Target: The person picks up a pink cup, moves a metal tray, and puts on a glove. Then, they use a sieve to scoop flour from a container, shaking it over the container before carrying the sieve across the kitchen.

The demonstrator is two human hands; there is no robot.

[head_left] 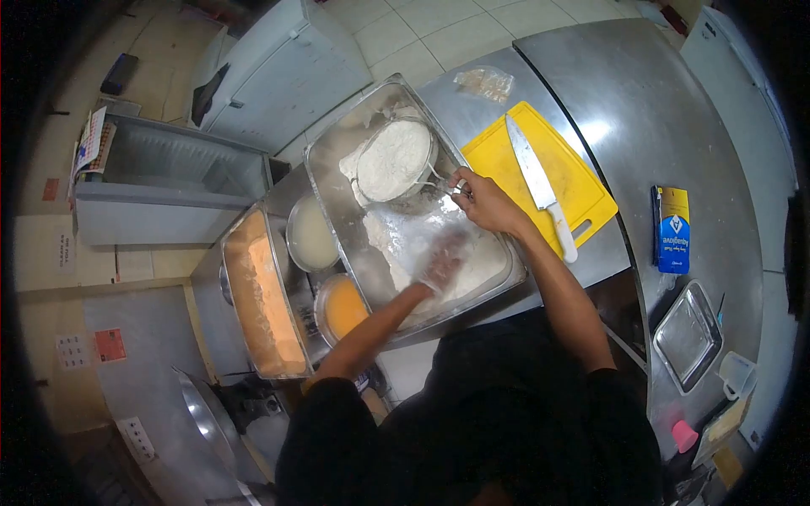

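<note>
Toward the far end of the deep steel pan, here's the round sieve, heaped with white powder, close by the pan's right long edge! The right hand has its fingers closed around the wire handle, right by that edge, with the yellow board and the knife just outside. Down at the near end, the left hand is a blur over the loose powder; whether it's open or closed, no telling from this view. Whether the sieve bears on the powder below or hangs clear can't be made out either.

And what a load to handle! That heap looks to make the round end front-heavy, so the handle would want to twist in the fingers. The rim seems stiff, the handle thinner and perhaps a little springy; the mesh, likely the delicate part, is no place to push. Best hold? Handle gripped close to the rim, with a second hand under the opposite rim if the weight drags. Powdery fingers could slip on smooth metal, and the powder itself, soft and loose, would spill at a tilt
</note>
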